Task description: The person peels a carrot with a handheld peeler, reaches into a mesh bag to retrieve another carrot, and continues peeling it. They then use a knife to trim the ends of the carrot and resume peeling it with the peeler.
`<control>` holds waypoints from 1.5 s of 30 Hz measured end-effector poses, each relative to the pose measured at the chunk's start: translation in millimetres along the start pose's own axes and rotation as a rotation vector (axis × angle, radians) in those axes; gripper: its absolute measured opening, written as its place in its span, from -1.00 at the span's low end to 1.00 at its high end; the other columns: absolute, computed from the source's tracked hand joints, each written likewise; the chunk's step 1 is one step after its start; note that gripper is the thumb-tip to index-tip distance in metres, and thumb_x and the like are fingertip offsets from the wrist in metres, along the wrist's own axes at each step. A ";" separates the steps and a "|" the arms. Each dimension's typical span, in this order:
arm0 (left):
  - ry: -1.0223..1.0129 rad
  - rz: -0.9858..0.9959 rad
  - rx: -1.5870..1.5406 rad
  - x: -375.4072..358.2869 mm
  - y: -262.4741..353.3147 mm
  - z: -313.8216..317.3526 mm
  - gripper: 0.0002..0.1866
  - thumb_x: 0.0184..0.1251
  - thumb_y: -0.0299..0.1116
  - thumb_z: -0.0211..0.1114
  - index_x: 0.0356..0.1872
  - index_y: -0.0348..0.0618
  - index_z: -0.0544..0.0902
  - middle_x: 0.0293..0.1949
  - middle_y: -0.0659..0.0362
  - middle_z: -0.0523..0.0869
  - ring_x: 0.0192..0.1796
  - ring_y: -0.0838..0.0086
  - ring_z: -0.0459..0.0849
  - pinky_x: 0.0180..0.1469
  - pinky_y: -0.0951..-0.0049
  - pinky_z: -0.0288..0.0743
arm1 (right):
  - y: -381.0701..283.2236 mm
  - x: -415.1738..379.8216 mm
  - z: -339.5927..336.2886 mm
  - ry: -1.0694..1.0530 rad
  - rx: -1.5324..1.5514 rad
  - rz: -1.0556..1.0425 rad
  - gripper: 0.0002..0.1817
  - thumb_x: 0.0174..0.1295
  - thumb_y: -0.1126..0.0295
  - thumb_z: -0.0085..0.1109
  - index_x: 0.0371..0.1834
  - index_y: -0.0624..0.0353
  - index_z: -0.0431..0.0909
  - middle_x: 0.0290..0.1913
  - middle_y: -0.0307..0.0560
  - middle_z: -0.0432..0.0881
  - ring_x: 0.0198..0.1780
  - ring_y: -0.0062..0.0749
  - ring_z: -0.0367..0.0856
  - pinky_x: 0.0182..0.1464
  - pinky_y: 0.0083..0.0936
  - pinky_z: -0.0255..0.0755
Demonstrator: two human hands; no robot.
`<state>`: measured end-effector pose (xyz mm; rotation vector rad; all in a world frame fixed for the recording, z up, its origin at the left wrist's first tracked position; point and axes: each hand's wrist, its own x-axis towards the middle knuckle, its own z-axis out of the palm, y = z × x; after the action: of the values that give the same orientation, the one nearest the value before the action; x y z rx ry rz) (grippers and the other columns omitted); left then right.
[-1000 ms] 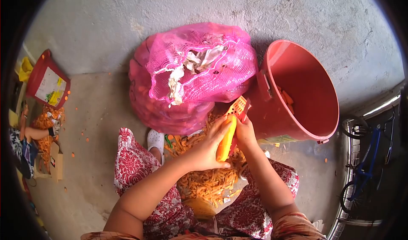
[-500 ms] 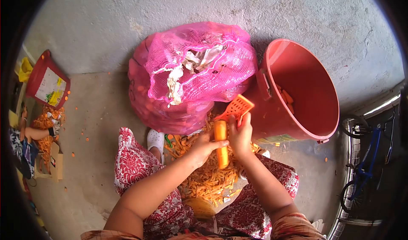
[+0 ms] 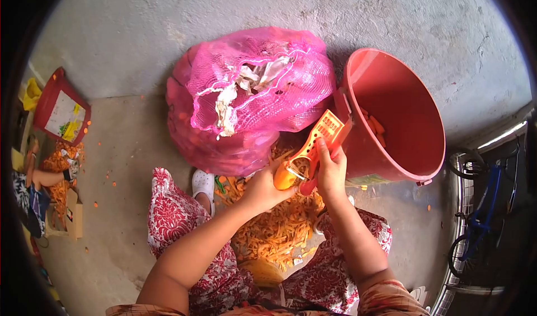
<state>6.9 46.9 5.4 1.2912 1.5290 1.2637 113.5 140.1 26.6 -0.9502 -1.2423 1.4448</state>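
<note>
Between my knees, my left hand (image 3: 260,190) is closed round a peeled-looking carrot (image 3: 284,178), one end showing past the fingers. My right hand (image 3: 331,174) grips an orange-and-red peeler (image 3: 323,132), its flat slotted part sticking up beyond the thumb. The peeler's blade end lies right at the carrot's exposed end. Below both hands, a heap of carrot peelings (image 3: 271,235) covers the floor.
A bulging pink mesh sack (image 3: 240,148) stands ahead against the wall. To its right, a large red bucket (image 3: 363,154) leans with a few carrots (image 3: 376,127) inside. Far left are another red bucket (image 3: 49,106) and a person's leg (image 3: 49,176). A blue bicycle (image 3: 484,204) stands right.
The carrot, upright and long in view before, now tilts so mostly its end shows. The peeler has turned and swung over, its blade end now at the carrot.
</note>
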 end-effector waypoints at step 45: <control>-0.013 0.224 0.231 -4.2 11.5 -6.0 -0.60 -0.28 -0.46 0.33 -0.26 -0.25 0.50 -0.44 0.02 0.61 -0.37 0.24 0.62 -0.32 0.39 0.46 | -18.7 -17.2 9.8 -0.117 0.085 0.227 -0.84 0.23 0.37 -0.09 -0.26 0.24 0.39 -0.45 -0.31 0.46 -0.50 -0.75 0.37 -0.48 -0.78 0.29</control>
<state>4.7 41.6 17.7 1.6548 1.5908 1.2380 111.2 121.3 46.2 -0.9854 -1.1749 1.7390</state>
